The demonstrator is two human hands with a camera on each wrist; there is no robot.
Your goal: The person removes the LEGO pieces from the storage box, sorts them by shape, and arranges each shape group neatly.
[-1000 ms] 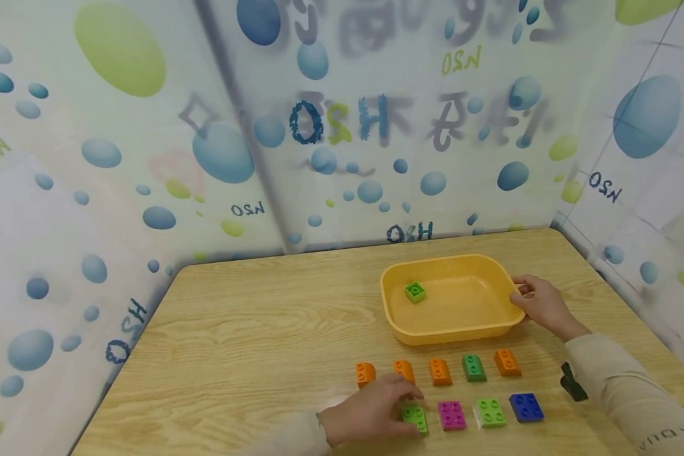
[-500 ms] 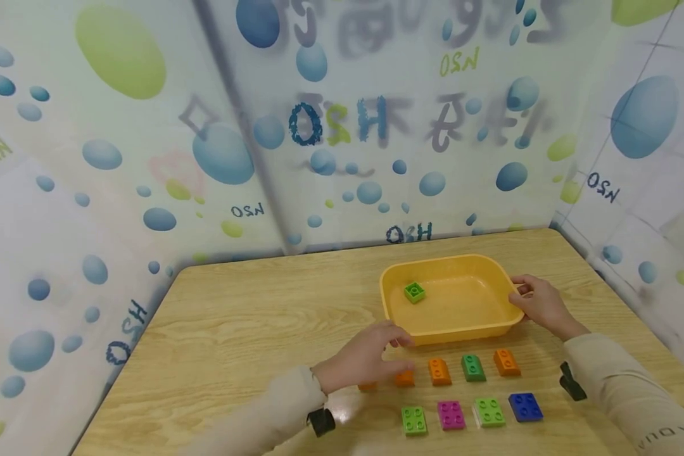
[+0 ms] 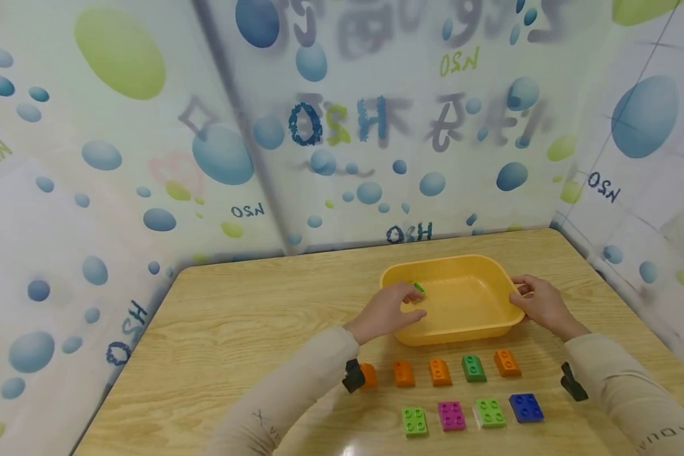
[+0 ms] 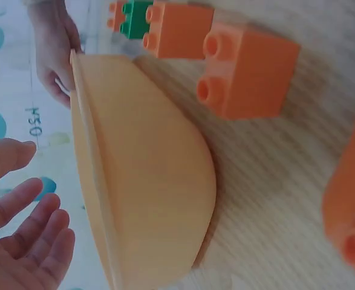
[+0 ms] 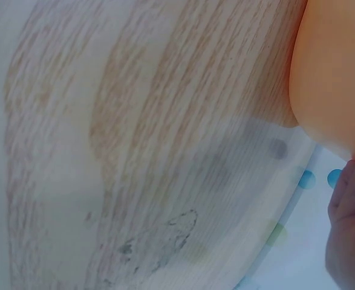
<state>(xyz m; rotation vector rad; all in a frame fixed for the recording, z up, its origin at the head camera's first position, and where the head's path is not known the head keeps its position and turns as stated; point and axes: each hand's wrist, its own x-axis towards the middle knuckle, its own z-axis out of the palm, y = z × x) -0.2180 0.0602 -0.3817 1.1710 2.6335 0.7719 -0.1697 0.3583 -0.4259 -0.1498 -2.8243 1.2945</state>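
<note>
A yellow-orange plastic tub (image 3: 473, 301) stands toward the back right of the table. My right hand (image 3: 546, 309) grips its right rim, thumb on the inside. Over the tub's left end reaches my left hand (image 3: 383, 313), its fingers loosely bent and apart. Partly hidden behind those fingers, a small green toy brick (image 3: 419, 289) lies in the tub. In the left wrist view the left hand (image 4: 29, 235) holds nothing and hovers above the tub's rim (image 4: 98, 175). The right wrist view shows the right hand (image 5: 349, 223) against the tub's outer wall (image 5: 328, 72).
Before the tub runs a row of sloped bricks: several orange ones (image 3: 440, 372) and a green one (image 3: 474, 368). Nearer me lie square bricks: lime (image 3: 414, 421), magenta (image 3: 451, 415), another lime (image 3: 489, 413) and blue (image 3: 526, 407). A printed curtain (image 3: 342, 190) borders the wooden table (image 3: 251, 316).
My left hand has moved from the near lime brick, up past the orange bricks, to over the tub's left end. The right hand has kept its hold on the rim.
</note>
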